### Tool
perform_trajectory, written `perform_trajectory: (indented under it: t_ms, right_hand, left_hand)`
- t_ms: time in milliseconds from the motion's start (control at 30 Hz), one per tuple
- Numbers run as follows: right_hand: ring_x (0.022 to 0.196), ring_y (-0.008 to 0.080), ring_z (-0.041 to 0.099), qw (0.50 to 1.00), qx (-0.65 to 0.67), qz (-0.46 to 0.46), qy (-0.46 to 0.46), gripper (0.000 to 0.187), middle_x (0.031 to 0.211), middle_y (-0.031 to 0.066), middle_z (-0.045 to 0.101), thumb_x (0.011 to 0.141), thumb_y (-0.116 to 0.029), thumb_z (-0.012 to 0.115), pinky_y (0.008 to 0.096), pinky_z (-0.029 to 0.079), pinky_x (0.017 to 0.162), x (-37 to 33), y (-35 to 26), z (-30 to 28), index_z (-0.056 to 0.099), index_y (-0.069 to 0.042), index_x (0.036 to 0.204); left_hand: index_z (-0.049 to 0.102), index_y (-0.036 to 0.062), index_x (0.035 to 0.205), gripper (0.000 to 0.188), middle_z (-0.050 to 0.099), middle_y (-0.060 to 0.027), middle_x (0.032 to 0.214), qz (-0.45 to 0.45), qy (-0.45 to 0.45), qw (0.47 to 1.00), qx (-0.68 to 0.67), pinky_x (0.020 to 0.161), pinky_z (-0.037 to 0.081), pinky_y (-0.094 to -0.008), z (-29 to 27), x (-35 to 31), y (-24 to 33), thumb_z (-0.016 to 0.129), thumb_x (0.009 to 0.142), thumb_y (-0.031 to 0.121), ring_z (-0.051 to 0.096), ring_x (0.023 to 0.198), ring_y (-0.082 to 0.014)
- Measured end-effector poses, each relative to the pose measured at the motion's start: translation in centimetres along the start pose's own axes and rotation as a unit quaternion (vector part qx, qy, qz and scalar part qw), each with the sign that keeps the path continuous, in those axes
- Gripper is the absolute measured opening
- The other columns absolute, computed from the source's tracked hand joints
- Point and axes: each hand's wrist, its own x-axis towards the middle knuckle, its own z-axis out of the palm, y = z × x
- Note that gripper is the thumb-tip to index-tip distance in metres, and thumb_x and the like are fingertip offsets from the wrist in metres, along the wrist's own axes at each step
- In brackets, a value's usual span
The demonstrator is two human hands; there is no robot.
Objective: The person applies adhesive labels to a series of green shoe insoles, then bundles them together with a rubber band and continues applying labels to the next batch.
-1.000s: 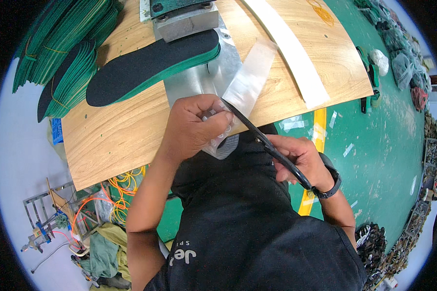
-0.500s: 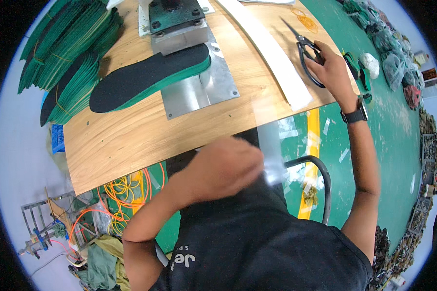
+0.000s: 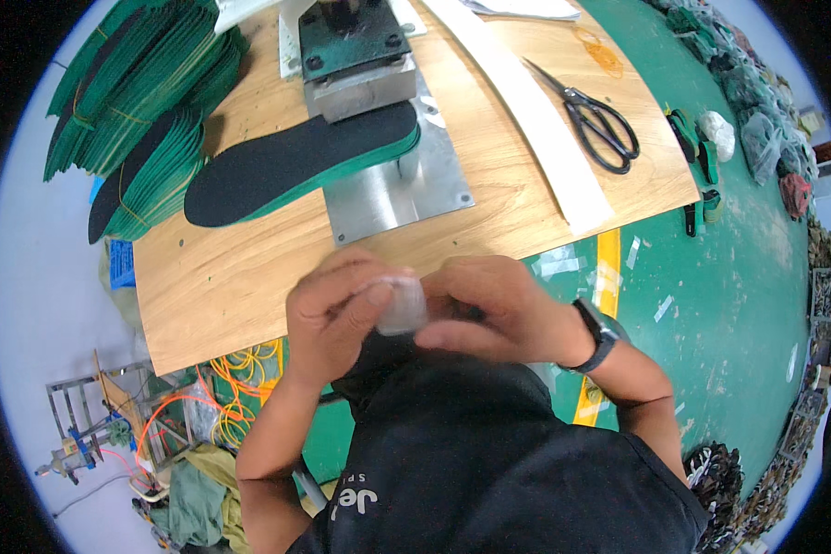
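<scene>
One small piece of clear plastic film (image 3: 403, 311) sits between the two hands, about level with the near edge of the wooden surface (image 3: 240, 305), on the wearer's side of the metal plate (image 3: 388, 217). The left hand (image 3: 328, 319) has a narrow grip: its thumb and curled fingers pinch the film along its left side. The right hand (image 3: 503, 309), with a dark watch (image 3: 603, 337) at its wrist, is close to the film's other side, thumb and fingers somewhat apart; blur hides the fingertips, so whether that grip holds the film or only stands beside it cannot be told.

For steady handling, a firm but light left pinch near the margin seems best, because thin film probably creases or curls when squeezed in the middle. The right thumb would likely do better lifting at a corner than dragging over the flat face. A piece dropped at this edge could slip to the green floor (image 3: 739, 305), so working slightly farther in would be safer.

The black-handled scissors (image 3: 571, 95) lie near the right edge, well apart from both hands. Left of them, a white strip (image 3: 517, 97) runs toward the near edge. Black-topped green insoles (image 3: 286, 171) reach across the metal plate, and banded insole bundles (image 3: 148, 92) crowd the left edge.
</scene>
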Motion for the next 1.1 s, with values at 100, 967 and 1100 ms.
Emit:
perform_trajectory:
  t_ms: [100, 967, 1100]
  right_hand:
    - [0.064, 0.0269, 0.059, 0.996, 0.038, -0.035, 0.071, 0.018, 0.072, 0.0168, 0.056, 0.087, -0.020, 0.063, 0.0349, 0.044, 0.057, 1.7, 0.6, 2.5, 0.061, -0.003, 0.089]
    - [0.040, 0.0083, 0.045, 0.860, 0.333, 0.303, 0.239, 0.026, 0.053, 0.0041, 0.055, 0.086, -0.018, 0.062, 0.0211, 0.034, 0.038, 11.3, 4.2, -0.7, 0.060, 0.001, 0.069]
    - [0.040, 0.0079, 0.045, 0.868, 0.326, 0.288, 0.240, 0.026, 0.054, 0.0047, 0.057, 0.086, -0.019, 0.063, 0.0203, 0.033, 0.038, 11.1, 4.6, -0.5, 0.061, 0.000, 0.069]
  left_hand:
    - [0.069, 0.0009, 0.097, 0.016, 0.058, -0.0039, 0.082, -0.035, 0.056, 0.996, -0.065, 0.059, 0.037, -0.0198, -0.1, 0.4, -0.3, 0.062, 0.084, 0.006, 0.051, 0.071, -0.0093]
    - [0.057, 0.0037, 0.116, 0.065, 0.060, -0.0179, 0.103, 0.057, -0.098, 0.872, 0.476, 0.089, 0.041, -0.0397, -10.5, 12.4, -2.5, 0.077, 0.064, 0.036, 0.055, 0.098, -0.0360]
    - [0.058, 0.0039, 0.114, 0.063, 0.060, -0.0177, 0.102, 0.067, -0.088, 0.873, 0.474, 0.088, 0.041, -0.0397, -10.5, 12.3, -2.7, 0.077, 0.063, 0.035, 0.055, 0.097, -0.0358]
